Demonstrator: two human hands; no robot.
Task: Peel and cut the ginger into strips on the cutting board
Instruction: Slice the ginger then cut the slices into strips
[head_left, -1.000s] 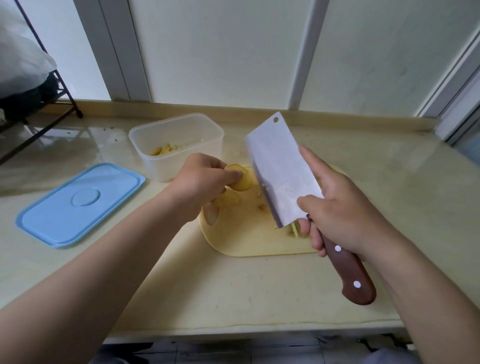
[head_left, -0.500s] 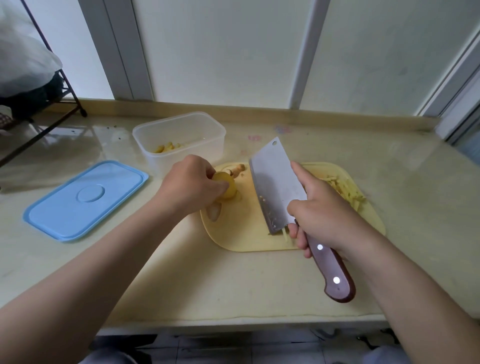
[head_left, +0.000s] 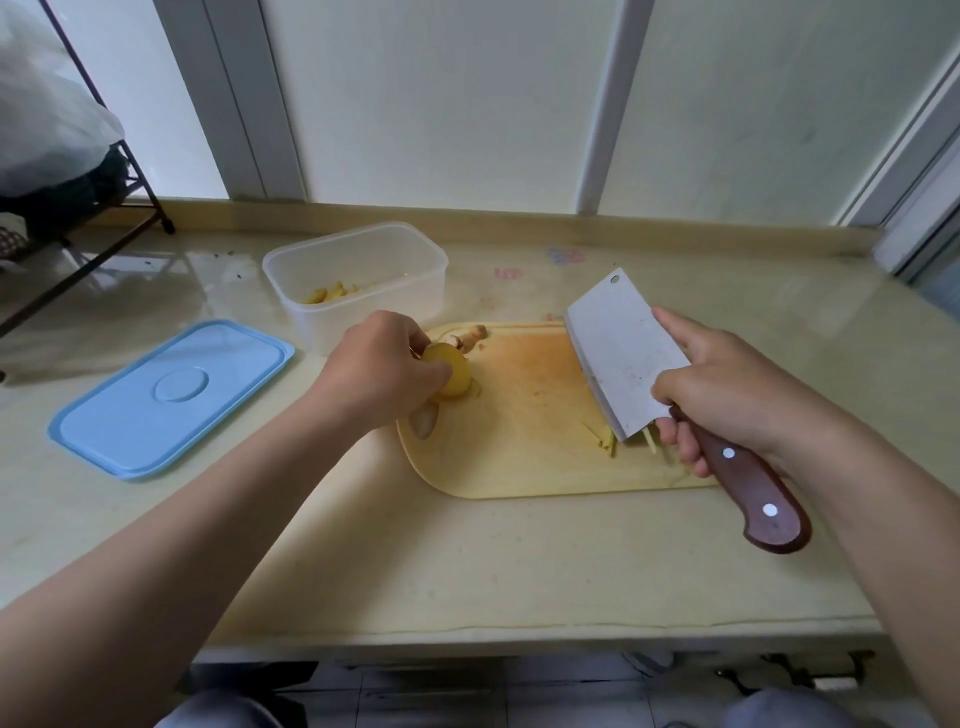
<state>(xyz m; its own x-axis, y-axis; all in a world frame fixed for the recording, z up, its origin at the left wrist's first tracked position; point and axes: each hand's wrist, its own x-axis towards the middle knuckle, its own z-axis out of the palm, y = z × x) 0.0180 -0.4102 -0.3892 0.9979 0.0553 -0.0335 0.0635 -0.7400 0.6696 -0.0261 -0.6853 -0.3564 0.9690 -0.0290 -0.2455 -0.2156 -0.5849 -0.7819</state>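
Note:
A yellow cutting board (head_left: 524, 457) lies on the counter. My left hand (head_left: 379, 374) pinches a peeled yellow ginger slice (head_left: 449, 374) at the board's left end, just above the surface. An unpeeled ginger knob (head_left: 470, 335) lies at the board's far left corner. My right hand (head_left: 727, 389) grips a cleaver (head_left: 623, 358) by its wooden handle (head_left: 753, 499), index finger along the blade, its edge down on the board's right part. A few thin ginger strips (head_left: 610, 441) lie beneath the blade's heel.
A clear plastic container (head_left: 358, 280) with ginger pieces stands behind the board's left end. Its blue lid (head_left: 171, 395) lies flat at the left. A black wire rack (head_left: 78, 228) stands at the far left. The counter's front edge (head_left: 519, 631) runs below.
The cleaver came down from a raised tilt, then shifted right across the board. My left hand lowered the ginger slice toward the board's left end.

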